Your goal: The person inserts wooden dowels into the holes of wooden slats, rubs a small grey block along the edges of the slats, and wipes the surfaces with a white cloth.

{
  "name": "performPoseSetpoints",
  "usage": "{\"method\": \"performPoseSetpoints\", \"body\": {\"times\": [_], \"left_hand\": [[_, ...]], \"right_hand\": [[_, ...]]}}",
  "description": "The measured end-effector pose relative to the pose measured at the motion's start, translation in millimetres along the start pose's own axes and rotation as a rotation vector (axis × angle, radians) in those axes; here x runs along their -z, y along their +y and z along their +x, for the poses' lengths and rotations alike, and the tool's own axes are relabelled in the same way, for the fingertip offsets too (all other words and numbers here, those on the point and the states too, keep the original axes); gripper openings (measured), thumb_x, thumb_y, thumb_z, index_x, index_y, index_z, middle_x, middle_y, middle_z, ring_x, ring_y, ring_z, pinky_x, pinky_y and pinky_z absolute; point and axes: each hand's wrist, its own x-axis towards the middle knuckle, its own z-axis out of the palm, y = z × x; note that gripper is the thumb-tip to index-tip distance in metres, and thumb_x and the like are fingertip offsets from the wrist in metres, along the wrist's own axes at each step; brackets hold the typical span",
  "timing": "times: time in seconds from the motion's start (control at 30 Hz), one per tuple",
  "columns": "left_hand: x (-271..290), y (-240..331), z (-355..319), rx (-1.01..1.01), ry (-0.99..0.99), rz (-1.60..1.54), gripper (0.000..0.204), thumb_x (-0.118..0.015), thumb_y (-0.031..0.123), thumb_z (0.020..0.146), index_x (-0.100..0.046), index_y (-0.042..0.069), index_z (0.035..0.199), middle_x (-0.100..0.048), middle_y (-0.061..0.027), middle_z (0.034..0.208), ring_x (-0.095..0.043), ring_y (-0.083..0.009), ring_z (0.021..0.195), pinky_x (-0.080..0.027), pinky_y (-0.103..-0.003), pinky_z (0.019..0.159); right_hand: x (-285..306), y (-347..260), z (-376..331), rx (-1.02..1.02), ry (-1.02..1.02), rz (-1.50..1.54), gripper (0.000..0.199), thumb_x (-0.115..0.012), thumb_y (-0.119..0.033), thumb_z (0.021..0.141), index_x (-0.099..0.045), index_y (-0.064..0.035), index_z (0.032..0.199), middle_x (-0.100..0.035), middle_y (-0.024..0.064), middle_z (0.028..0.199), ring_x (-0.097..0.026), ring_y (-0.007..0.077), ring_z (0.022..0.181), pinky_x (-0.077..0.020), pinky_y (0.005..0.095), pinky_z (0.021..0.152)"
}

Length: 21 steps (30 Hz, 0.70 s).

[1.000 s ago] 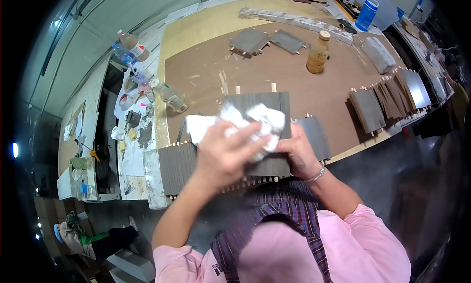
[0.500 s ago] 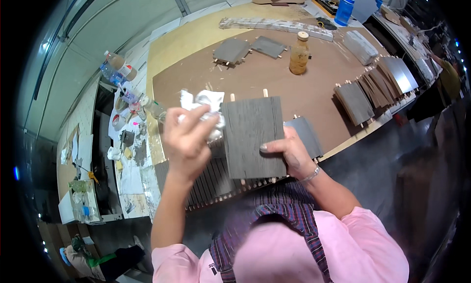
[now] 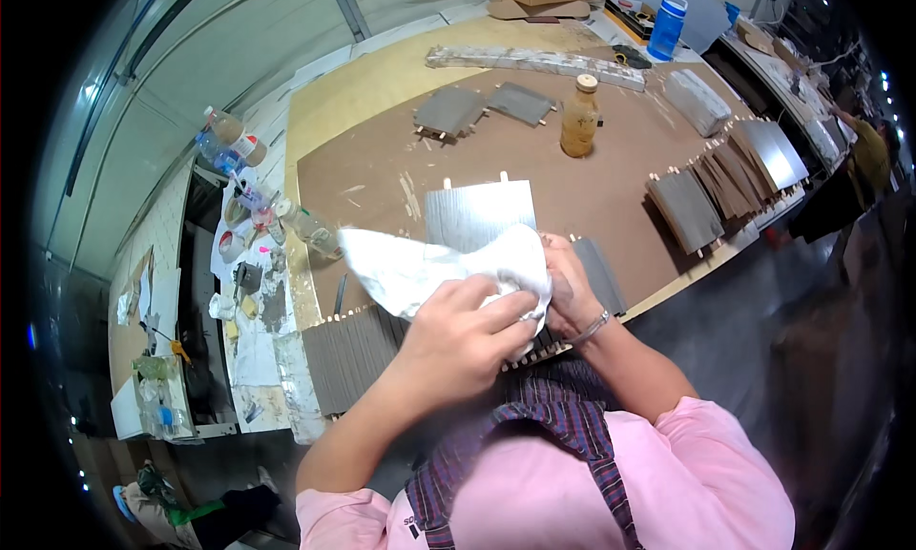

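My left hand (image 3: 468,335) is closed on a white cloth (image 3: 405,264), pressing it against the lower right part of a grey wood-grain panel (image 3: 477,207). Two light wooden dowels stick out of the panel's far edge. My right hand (image 3: 570,288) grips the panel by its right edge, and the cloth partly hides its fingers. Below the panel, a row of similar grey panels (image 3: 353,359) with dowel ends lies along the table's near edge. Another grey panel (image 3: 599,271) rests just right of my right hand.
A bottle of amber liquid (image 3: 579,121) stands on the brown board (image 3: 353,178). Two loose panels (image 3: 450,111) lie at the back. More panels (image 3: 685,209) lean in a row at the right. Bottles (image 3: 310,230) and a blue jug (image 3: 667,27) stand near the edges.
My left hand has moved right and down, bringing the cloth onto the panel; the cloth now hangs unfolded. The panel has tilted and its face catches the light. My right hand still holds it.
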Motion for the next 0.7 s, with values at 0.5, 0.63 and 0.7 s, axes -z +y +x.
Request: {"method": "performPoseSetpoints", "body": {"times": [0.5,0.63,0.7], "left_hand": [[-5.5,-83.9,0.0,0.221,0.344,0.167,0.041,-0.061,-0.003,0.064,-0.076,0.009,0.100,-0.071,-0.0108,0.112,-0.059,-0.0319,0.088,-0.052,-0.041,0.077],[-5.4,-118.5,16.3,0.391,0.372,0.268,0.044,-0.067,0.003,0.069,-0.073,0.012,0.112,-0.065,-0.0128,0.128,-0.057,-0.0355,0.113,-0.047,-0.044,0.097],[-17.1,-110.5,13.9,0.442,0.324,0.290,0.043,-0.073,0.011,0.075,-0.071,0.011,0.117,-0.062,-0.0153,0.132,-0.053,-0.0361,0.124,-0.044,-0.044,0.104]], "right_hand": [[30.6,-24.2,6.9,-0.014,0.089,0.020,0.030,-0.058,-0.005,0.090,-0.061,0.0067,0.118,-0.071,0.0152,0.105,-0.070,0.0227,0.090,-0.0586,0.0347,0.082],[28.1,-27.5,-4.7,-0.201,0.145,0.364,0.042,-0.053,-0.014,0.091,-0.057,0.0058,0.128,-0.067,0.0219,0.120,-0.070,0.0339,0.104,-0.0576,0.0466,0.093],[48.3,-20.3,-5.8,-0.238,0.016,0.526,0.045,-0.052,-0.017,0.093,-0.054,0.0071,0.130,-0.065,0.0239,0.123,-0.067,0.0354,0.109,-0.0539,0.0483,0.098]]}}
